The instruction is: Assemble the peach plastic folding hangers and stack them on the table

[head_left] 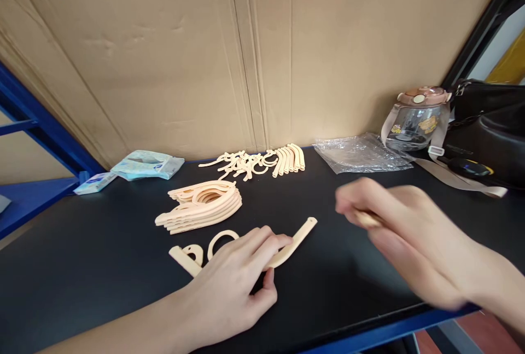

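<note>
My left hand [238, 272] presses down over a beige plastic folding hanger [301, 236] lying on the black table. Its fingers lie across the curved arm, with the thumb at the near edge, and they hide the hanger's middle. A ring-shaped part [211, 247] and a straight end show to the left of the hand. Raised at the right, my right hand [410, 239] is closed around a small beige plastic piece [367, 219]. That piece is mostly hidden and smeared by motion. Beyond my left hand sits a stack of beige folding hangers [200, 209].
Loose beige hooks [241, 163] and a row of curved hanger arms [289, 159] lie by the cardboard wall [164, 58]. A tissue pack [145, 164] is at the left. A clear plastic bag [361, 152], a strapped bottle [418, 119] and a black bag [492, 135] stand right.
</note>
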A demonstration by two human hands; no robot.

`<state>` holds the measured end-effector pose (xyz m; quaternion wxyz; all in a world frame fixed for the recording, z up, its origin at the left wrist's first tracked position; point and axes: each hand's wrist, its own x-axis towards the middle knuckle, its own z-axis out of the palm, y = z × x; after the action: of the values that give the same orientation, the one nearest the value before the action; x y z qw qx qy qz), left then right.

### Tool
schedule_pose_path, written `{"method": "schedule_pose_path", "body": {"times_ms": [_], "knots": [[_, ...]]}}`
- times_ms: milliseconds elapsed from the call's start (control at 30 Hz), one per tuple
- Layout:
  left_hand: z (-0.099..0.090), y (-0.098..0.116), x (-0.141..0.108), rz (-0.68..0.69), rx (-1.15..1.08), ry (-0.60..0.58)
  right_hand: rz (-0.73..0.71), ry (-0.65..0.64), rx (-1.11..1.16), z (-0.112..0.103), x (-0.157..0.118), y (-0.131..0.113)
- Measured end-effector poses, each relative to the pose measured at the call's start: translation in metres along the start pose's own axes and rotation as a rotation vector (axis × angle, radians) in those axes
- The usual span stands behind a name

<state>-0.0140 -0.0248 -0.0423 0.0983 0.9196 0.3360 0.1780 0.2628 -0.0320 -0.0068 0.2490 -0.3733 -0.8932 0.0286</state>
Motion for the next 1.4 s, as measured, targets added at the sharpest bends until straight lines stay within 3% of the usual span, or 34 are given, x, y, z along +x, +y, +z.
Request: {"method": "schedule_pose_path", "body": {"times_ms": [100, 167, 233, 333, 433, 633, 900, 1000, 1100, 1400], "knots": [[0.0, 0.001, 0.001, -0.045, 0.054, 0.009, 0.067, -0.103, 0.004, 0.003, 0.046, 0.02], [-0.002, 0.002, 0.001, -0.057, 0.061, 0.007, 0.122, -0.208, 0.086, 0.013, 0.058, 0.035], [-0.003, 0.003, 0.001, -0.066, 0.039, -0.016, 0.138, -0.253, 0.195, 0.023, 0.059, 0.046], [-0.002, 0.0, 0.001, -0.094, 0.001, -0.034, 0.139, -0.22, 0.338, 0.033, 0.053, 0.054], [0.001, -0.004, 0.001, -0.105, -0.028, -0.019, 0.166, -0.184, 0.472, 0.037, 0.048, 0.055], [-0.002, 0.0, 0.004, -0.019, 0.099, -0.016, 0.282, -0.252, 0.77, 0.043, 0.047, 0.054], [-0.003, -0.002, 0.004, -0.037, 0.037, -0.017, 0.428, -0.298, 0.943, 0.042, 0.047, 0.047], [-0.001, -0.004, 0.003, -0.054, 0.012, -0.036, 0.44, -0.239, 0.901, 0.042, 0.048, 0.047], [-0.002, -0.003, 0.004, -0.034, 0.056, -0.05, 0.354, -0.178, 0.8, 0.04, 0.048, 0.047], [-0.004, -0.001, 0.005, -0.039, 0.186, -0.087, 0.204, -0.198, 0.571, 0.034, 0.04, 0.028]]}}
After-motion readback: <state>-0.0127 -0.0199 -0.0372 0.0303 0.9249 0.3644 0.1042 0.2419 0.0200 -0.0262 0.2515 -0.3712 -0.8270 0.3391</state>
